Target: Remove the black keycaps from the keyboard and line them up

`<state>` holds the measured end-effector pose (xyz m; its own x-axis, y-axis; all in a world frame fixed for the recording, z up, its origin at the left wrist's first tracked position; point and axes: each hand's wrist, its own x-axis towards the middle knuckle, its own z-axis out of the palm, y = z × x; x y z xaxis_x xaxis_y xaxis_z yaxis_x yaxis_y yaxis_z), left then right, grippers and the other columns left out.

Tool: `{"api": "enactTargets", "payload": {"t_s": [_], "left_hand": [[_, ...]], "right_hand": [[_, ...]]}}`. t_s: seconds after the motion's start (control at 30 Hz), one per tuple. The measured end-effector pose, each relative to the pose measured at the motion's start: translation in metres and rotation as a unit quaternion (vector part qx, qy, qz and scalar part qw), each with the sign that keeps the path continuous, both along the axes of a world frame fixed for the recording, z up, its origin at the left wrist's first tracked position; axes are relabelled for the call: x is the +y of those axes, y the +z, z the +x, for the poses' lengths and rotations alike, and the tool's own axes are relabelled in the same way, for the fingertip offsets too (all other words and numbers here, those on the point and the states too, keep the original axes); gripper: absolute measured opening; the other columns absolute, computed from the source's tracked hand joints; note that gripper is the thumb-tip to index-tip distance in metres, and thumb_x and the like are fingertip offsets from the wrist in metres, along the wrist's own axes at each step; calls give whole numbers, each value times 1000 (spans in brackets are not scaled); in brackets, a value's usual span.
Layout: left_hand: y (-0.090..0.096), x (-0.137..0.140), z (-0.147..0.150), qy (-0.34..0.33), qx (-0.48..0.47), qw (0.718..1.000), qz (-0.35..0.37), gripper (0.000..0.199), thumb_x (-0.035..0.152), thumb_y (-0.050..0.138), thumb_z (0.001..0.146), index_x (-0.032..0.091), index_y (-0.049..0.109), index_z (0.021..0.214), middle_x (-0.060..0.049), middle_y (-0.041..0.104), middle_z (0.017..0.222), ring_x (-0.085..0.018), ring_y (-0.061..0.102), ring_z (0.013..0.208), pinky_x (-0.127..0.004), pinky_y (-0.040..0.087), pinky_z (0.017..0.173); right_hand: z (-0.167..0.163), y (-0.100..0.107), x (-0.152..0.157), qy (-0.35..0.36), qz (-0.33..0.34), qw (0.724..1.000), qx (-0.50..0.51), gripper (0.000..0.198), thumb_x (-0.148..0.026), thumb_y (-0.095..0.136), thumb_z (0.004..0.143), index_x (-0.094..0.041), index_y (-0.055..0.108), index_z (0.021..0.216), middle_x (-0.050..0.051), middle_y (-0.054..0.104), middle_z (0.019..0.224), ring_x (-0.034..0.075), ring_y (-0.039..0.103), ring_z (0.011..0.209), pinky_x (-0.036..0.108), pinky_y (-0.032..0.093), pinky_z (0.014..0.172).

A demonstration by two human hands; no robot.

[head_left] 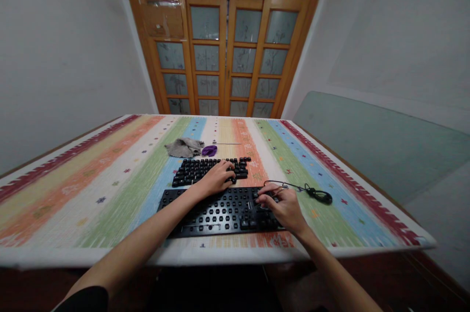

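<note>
A black keyboard [215, 214] lies near the table's front edge, most of its key posts bare and some keycaps still seated at its right end. Just behind it, loose black keycaps [189, 171] stand in rows. My left hand [216, 178] rests over the right part of these rows, fingers bent and apart, fingertips touching the keycaps. Over the keyboard's right end, my right hand [282, 202] is closed in a pinch. Thin wire-like lines show by its fingertips, but what it grips is too small to make out.
Behind the keycaps lie a grey cloth [184, 147], a purple cloth or band [209, 151] and a thin rod [227, 143]. A coiled black cable [318, 195] sits right of my right hand. A striped cloth [147, 175] covers the table; wooden doors [225, 57] stand beyond.
</note>
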<state>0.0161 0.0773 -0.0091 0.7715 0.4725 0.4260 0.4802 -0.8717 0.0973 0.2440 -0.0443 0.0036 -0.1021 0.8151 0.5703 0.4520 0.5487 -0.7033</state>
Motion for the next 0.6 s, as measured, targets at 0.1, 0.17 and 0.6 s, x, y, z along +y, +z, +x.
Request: {"api": "enactTargets", "payload": {"t_s": [0.1, 0.17, 0.6], "left_hand": [[0, 0, 1, -3, -4, 1000, -7, 7, 18, 64, 85, 16, 69, 89, -10, 56, 112, -25, 51, 106, -39, 46, 94], [0, 0, 2, 1, -4, 1000, -10, 7, 18, 64, 84, 15, 70, 88, -10, 56, 111, -25, 51, 106, -39, 46, 94], [4, -4, -2, 4, -13, 1000, 0, 8, 18, 63, 84, 16, 68, 89, -10, 57, 113, -25, 52, 106, -40, 47, 94]], "right_hand": [[-2, 4, -2, 5, -6, 1000, -1, 29, -43, 66, 87, -18, 71, 73, 4, 71, 63, 17, 67, 54, 25, 49, 49], [-2, 5, -3, 6, -8, 1000, -2, 29, -43, 66, 87, -18, 70, 72, 5, 72, 63, 17, 67, 53, 25, 49, 48], [-3, 7, -5, 14, -12, 999, -46, 26, -40, 65, 86, -18, 71, 72, 1, 69, 58, 15, 64, 50, 24, 46, 50]]}}
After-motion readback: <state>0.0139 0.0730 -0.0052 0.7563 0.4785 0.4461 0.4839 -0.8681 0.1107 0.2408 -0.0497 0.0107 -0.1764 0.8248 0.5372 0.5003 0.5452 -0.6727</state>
